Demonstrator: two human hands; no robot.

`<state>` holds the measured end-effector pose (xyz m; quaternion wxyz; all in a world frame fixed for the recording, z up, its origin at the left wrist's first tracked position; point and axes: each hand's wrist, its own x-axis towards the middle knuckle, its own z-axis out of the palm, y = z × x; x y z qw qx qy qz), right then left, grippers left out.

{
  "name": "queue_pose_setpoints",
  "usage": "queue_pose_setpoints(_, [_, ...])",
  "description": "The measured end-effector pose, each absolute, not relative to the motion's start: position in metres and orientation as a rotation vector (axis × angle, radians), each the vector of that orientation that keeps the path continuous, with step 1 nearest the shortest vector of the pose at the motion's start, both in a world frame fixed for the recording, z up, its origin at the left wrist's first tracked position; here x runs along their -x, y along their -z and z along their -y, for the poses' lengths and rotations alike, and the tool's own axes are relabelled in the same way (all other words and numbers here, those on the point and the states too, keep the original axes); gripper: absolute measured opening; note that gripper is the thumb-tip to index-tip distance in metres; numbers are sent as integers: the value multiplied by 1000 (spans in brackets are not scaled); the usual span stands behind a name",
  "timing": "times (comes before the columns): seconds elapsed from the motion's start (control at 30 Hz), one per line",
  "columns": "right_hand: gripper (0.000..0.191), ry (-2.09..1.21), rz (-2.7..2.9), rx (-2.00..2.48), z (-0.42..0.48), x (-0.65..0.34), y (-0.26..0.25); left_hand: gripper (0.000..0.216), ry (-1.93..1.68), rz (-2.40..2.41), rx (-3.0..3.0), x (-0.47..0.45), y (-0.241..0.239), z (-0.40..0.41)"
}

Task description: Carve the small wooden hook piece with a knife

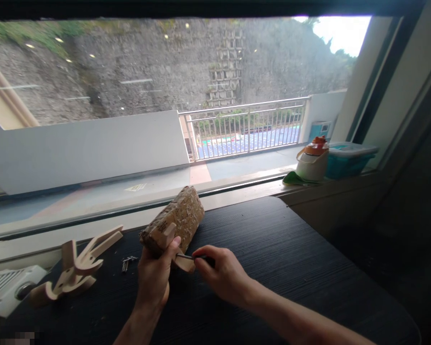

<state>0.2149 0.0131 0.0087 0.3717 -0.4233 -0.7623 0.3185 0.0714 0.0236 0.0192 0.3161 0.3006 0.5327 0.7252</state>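
Note:
My left hand (pixel 154 273) is closed around a pale curved wooden piece (pixel 184 263), with the thumb pressed on top of it. Right behind that piece is a rough brown block (pixel 188 215), tilted, with a speckled side face; the fingers hide where the two meet. A screwdriver (pixel 184 257) with a thin shaft and a dark handle is gripped in my right hand (pixel 219 268). Its shaft points left across the wooden piece, and the tip is hidden by my left thumb. Several small screws (pixel 128 261) lie left of my left hand.
More curved wooden pieces (pixel 73 273) are heaped on the black table (pixel 273 254) at the left, beside a white slatted device (pixel 14 287). On the window sill at the right stand a white bottle (pixel 311 163) with an orange top and a teal box (pixel 350 160).

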Motion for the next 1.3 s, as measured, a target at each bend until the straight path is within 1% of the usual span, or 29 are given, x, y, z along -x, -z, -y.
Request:
queue_pose_setpoints(0.07, [29, -1153, 1732, 1099, -17, -213, -8, 40, -1928, -1418, -796, -72, -21, -22])
queue_pose_setpoints(0.1, [30, -1245, 1682, 1100, -18, -212, -8, 40, -1925, -1420, -791, -72, -20, -22])
queue_pose_setpoints(0.17, [29, -1252, 1682, 1108, -19, -214, -10, 40, -1902, -1404, -780, -71, -19, -22])
queue_pose_setpoints(0.27, [28, -1053, 1809, 1127, -15, -219, -15, 41, -1888, -1363, -732, -70, -16, -24])
queue_pose_setpoints(0.37, [41, -839, 1966, 1081, -11, -225, -20, 43, -1890, -1335, -658, -69, -16, -25])
queue_pose_setpoints(0.4, [39, -745, 2033, 1041, -10, -226, -20, 44, -1883, -1325, -637, -68, -16, -26])
queue_pose_setpoints(0.53, [17, -198, 2344, 881, -13, -229, -19, 42, -1864, -1319, -583, -68, -17, -28])
queue_pose_setpoints(0.63, [18, 97, 2422, 836, -17, -231, -15, 40, -1846, -1313, -580, -70, -16, -27])
queue_pose_setpoints(0.7, [18, 137, 2396, 807, -18, -232, -12, 40, -1826, -1314, -610, -71, -17, -25])
queue_pose_setpoints(0.77, [20, 54, 2334, 790, -17, -229, -9, 42, -1834, -1318, -643, -72, -19, -24])
queue_pose_setpoints(0.8, [21, -49, 2275, 797, -16, -227, -7, 43, -1853, -1317, -657, -72, -20, -23])
queue_pose_setpoints(0.97, [23, -954, 1646, 1001, -16, -210, -8, 43, -1944, -1281, -721, -72, -24, -21])
queue_pose_setpoints(1.0, [23, -1070, 1558, 1037, -17, -209, -9, 43, -1940, -1290, -732, -71, -24, -21])
queue_pose_setpoints(1.07, [25, -1143, 1535, 1077, -18, -210, -12, 41, -1920, -1325, -753, -71, -21, -22])
queue_pose_setpoints(1.1, [25, -1106, 1593, 1097, -18, -213, -14, 40, -1910, -1343, -758, -72, -19, -22])
queue_pose_setpoints(1.17, [24, -903, 1785, 1143, -18, -219, -17, 41, -1902, -1363, -742, -72, -17, -23])
queue_pose_setpoints(1.27, [29, -414, 2134, 1072, -16, -229, -18, 46, -1903, -1345, -693, -73, -16, -24])
queue_pose_setpoints(1.3, [27, -246, 2233, 1005, -16, -231, -18, 46, -1898, -1334, -680, -73, -17, -25])
